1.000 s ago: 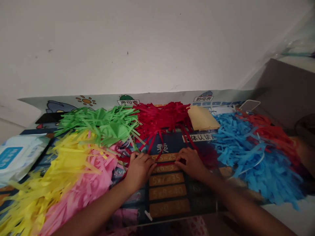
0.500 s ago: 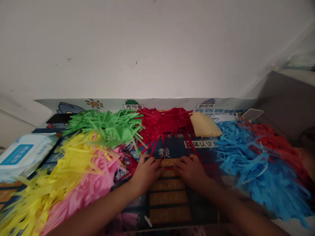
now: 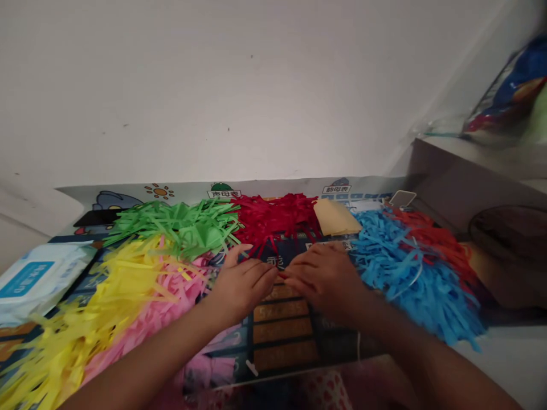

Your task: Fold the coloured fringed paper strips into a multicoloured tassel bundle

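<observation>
My left hand and my right hand are close together over the middle of the printed mat, fingertips nearly meeting. A small bit of red shows between them. The fingers of both hands are bent and pressed together; what they hold is mostly hidden. Just beyond my hands lies a pile of red paper strips. Green strips lie to its left, with yellow strips and pink strips nearer my left arm. Blue strips lie to the right of my right hand.
A packet of wipes lies at the far left. Behind the blue pile are red-orange strips. A tan paper piece sits beside the red pile. A dark box stands at the right, and a wall rises behind.
The view has swung right and shifted. My hands have come closer together, and the long red strips that trailed toward them no longer show stretched out.
</observation>
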The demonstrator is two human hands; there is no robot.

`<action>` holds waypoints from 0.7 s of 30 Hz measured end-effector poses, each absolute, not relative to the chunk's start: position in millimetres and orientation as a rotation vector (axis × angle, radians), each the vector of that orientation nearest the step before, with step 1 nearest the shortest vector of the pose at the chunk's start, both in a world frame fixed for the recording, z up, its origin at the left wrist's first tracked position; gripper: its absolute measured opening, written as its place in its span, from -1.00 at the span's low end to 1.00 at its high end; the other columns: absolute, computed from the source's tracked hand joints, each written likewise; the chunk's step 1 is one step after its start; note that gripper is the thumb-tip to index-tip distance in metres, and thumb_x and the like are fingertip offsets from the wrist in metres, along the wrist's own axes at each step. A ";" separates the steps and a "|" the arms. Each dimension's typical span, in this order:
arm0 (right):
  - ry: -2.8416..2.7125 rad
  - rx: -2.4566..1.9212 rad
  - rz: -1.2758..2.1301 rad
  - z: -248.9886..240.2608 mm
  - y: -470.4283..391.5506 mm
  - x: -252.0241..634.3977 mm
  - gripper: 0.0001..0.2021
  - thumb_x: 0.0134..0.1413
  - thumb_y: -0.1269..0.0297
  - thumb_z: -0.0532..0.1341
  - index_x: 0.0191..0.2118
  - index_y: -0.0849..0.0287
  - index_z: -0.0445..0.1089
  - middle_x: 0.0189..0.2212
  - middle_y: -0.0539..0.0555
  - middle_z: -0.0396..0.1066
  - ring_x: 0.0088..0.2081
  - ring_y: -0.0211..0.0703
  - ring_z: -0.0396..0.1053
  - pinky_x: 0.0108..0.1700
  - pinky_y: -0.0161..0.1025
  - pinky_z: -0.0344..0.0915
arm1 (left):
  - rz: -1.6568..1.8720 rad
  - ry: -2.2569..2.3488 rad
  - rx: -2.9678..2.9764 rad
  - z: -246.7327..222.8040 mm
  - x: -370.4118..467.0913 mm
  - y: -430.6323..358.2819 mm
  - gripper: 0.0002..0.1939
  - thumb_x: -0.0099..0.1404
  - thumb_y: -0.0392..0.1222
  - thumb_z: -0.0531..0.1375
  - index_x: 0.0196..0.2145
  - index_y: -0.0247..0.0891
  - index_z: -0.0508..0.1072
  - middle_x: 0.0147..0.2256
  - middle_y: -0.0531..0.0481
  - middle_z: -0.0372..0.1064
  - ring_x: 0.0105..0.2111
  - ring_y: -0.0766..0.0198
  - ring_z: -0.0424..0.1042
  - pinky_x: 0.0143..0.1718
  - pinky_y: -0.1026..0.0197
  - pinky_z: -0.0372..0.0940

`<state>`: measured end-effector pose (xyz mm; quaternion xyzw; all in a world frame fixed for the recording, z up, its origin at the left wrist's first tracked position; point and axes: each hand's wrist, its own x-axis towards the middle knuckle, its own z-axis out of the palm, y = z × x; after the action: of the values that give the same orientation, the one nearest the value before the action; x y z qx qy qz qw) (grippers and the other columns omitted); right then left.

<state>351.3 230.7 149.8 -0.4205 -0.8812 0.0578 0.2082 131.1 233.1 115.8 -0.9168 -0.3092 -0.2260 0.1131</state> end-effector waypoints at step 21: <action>-1.231 -1.017 1.242 99.2 152.2 259.8 -0.89 -0.02 0.22 0.30 -0.42 0.12 0.44 -0.47 -0.02 0.38 -0.42 -0.22 0.33 -0.36 -0.32 0.25 | -1.776 -1.552 -2.572 113.0 123.1 140.0 -0.80 0.38 -0.20 0.10 -0.29 -0.10 0.53 -0.40 0.02 0.48 -0.40 0.30 0.48 -0.39 0.30 0.42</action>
<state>259.8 152.2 99.2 -0.4260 -0.5157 0.5203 0.5309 123.1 140.0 113.0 -0.7258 -0.4381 -0.5013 -0.1731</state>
